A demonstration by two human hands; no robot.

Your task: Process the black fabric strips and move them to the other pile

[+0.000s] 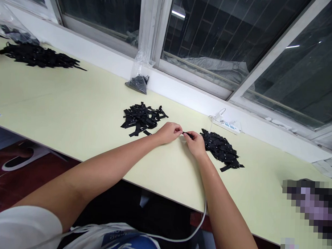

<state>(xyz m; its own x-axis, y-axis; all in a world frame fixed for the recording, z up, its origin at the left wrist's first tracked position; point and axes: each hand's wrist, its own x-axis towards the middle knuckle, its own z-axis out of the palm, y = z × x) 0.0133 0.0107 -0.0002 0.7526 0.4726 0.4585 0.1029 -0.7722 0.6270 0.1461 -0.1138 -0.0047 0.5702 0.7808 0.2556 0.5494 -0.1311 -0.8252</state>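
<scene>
My left hand [170, 132] and my right hand [195, 142] meet above the table with their fingertips pinched. Between them is a small black fabric strip [187, 134]; most of it is covered by the fingers of my right hand, and its tip reaches the fingertips of my left. Beside my left hand lies a loose pile of black strips [141, 118] with small shiny spots on them. A denser pile of similar strips [219, 149] sits just right of my right hand.
Against the wall stands a clear plastic bag [138, 81] of small dark pieces. A power strip [226, 126] lies at the table's back edge. At far left are a larger black pile [40, 56] and another bag [15, 30]. A white cable [178, 240] crosses my lap.
</scene>
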